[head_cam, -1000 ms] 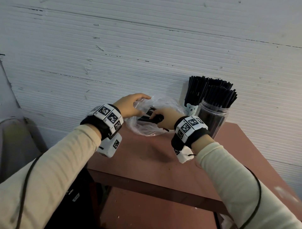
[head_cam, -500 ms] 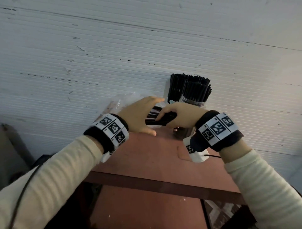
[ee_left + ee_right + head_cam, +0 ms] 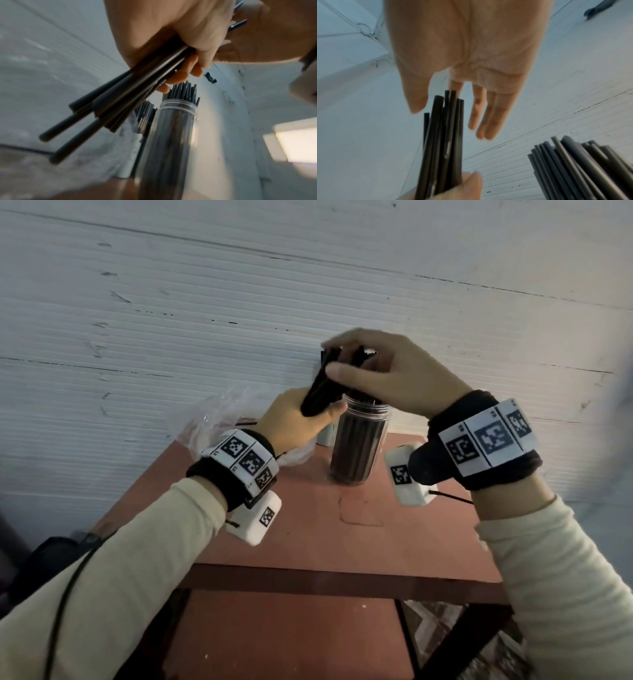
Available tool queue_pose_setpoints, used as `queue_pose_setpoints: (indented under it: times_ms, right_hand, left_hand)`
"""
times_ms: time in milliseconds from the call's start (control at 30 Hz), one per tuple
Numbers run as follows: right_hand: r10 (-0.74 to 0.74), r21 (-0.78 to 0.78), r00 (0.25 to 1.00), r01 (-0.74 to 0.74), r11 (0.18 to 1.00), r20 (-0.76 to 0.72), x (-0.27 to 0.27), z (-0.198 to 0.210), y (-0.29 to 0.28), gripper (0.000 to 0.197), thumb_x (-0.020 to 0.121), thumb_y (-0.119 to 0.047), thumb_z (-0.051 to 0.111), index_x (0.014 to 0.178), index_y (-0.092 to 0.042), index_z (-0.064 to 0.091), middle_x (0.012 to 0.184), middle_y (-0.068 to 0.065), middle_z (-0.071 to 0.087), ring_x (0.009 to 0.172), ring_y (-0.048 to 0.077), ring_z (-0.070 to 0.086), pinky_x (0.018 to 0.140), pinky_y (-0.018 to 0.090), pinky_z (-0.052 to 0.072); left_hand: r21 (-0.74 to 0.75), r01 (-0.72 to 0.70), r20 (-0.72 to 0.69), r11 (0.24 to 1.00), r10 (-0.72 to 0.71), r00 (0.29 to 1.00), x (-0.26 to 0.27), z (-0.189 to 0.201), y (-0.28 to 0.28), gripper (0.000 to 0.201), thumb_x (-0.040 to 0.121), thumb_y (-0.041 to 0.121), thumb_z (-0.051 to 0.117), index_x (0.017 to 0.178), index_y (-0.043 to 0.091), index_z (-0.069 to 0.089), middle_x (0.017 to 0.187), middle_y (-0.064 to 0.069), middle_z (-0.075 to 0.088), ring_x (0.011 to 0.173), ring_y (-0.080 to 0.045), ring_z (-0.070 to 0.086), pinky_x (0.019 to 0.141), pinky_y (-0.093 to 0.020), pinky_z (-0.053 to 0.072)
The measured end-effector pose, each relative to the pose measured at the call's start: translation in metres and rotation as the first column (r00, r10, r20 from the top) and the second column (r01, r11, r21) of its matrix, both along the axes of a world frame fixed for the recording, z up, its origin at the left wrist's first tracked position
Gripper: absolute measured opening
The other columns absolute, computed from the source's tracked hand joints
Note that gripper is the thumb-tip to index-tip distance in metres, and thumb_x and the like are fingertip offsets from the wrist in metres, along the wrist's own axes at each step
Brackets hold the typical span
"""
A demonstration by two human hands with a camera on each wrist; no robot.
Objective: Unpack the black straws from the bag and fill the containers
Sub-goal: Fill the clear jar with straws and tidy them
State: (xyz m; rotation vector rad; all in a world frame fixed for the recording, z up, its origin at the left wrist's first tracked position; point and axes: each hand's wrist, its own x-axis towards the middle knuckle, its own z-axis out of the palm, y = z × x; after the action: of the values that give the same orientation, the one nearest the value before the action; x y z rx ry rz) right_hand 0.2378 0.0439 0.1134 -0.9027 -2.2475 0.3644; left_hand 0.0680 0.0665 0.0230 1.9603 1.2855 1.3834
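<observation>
**Squaring the bundle before it drops into the jar**

The left hand (image 3: pixel 298 419) is curled tight around the lower part of a bundle of thin black plastic straws (image 3: pixel 322 392), held tilted just above and to the left of the clear plastic jar (image 3: pixel 356 450). The right hand (image 3: pixel 383 378) arches over the bundle's top ends with fingers straight and apart; the right wrist view shows the thumb and fingers either side of the tips, clamped on nothing.

The jar stands on the reddish table (image 3: pixel 342 529) and already looks packed with straws up past its rim. Behind the jar to the left, a second filled container (image 3: pixel 145 115) shows in the left wrist view. The crumpled clear plastic bag (image 3: pixel 219 419) lies left of the jar, against the wall.

To do this step well, I judge the right hand should tap the ends level, swing the bundle upright over the jar's mouth, and feed it into a gap, since the fill leaves little room and loose straws could splay or spill.
</observation>
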Motion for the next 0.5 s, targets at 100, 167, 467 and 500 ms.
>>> queue_pose_setpoints:
  times_ms: [100,167,467,500]
  right_hand:
    - [0.043,0.162,0.985,-0.015,0.987,-0.165,-0.012,0.001,-0.003,0.038,0.093,-0.032,0.06,0.13,-0.029,0.054,0.124,-0.015,0.056,0.112,-0.001,0.056,0.095,0.02,0.047]
    - [0.06,0.257,0.988,-0.021,0.966,-0.144,-0.023,-0.007,0.0,0.035,0.096,-0.02,0.054,0.131,-0.02,0.053,0.127,-0.011,0.056,0.116,-0.001,0.052,0.099,0.015,0.042]
    - [-0.092,0.238,0.991,0.067,0.969,0.097,-0.029,-0.058,0.023,0.02,0.095,-0.022,0.056,0.105,-0.01,0.067,0.099,0.002,0.066,0.094,0.012,0.058,0.085,0.018,0.043]
    - [-0.093,0.25,0.993,0.072,0.966,0.071,-0.029,-0.058,0.024,0.018,0.093,-0.02,0.058,0.104,-0.009,0.068,0.098,0.002,0.065,0.094,0.011,0.058,0.084,0.015,0.042]
  left_hand:
    - [-0.084,0.163,0.081,0.983,-0.156,0.984,0.014,0.002,-0.005,0.027,0.092,0.038,0.061,0.07,0.022,0.06,0.049,0.012,0.058,0.049,-0.003,0.053,0.063,-0.022,0.047]
    - [-0.159,0.226,0.124,0.961,-0.207,0.97,0.019,-0.001,-0.004,0.024,0.091,0.037,0.062,0.072,0.023,0.061,0.058,0.008,0.06,0.057,-0.006,0.057,0.068,-0.021,0.048]
    - [-0.486,0.24,0.148,0.841,-0.191,0.97,0.024,-0.044,0.018,0.015,0.086,0.024,0.073,0.089,0.01,0.07,0.1,-0.007,0.072,0.098,-0.015,0.066,0.075,-0.013,0.046]
    - [-0.483,0.244,0.16,0.841,-0.189,0.969,0.023,-0.045,0.019,0.019,0.084,0.023,0.075,0.093,0.007,0.071,0.102,-0.009,0.072,0.1,-0.019,0.066,0.083,-0.019,0.048]
